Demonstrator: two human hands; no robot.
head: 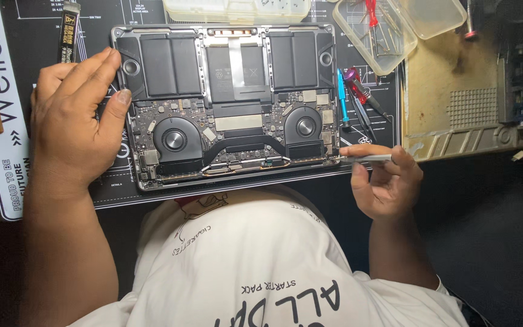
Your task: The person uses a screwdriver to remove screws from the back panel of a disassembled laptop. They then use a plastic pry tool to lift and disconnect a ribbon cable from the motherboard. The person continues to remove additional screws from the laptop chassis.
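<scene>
An opened laptop lies bottom-up on a black work mat, its battery cells, two round fans and boards exposed. My left hand rests flat against the laptop's left edge, fingers spread over the frame. My right hand pinches a thin silver tool and holds its tip at the laptop's near right corner, by the hinge strip.
Blue and red-handled screwdrivers lie on the mat right of the laptop. A clear plastic box with small tools sits at the back right, and another clear tray behind the laptop. A worn bench surface lies to the right.
</scene>
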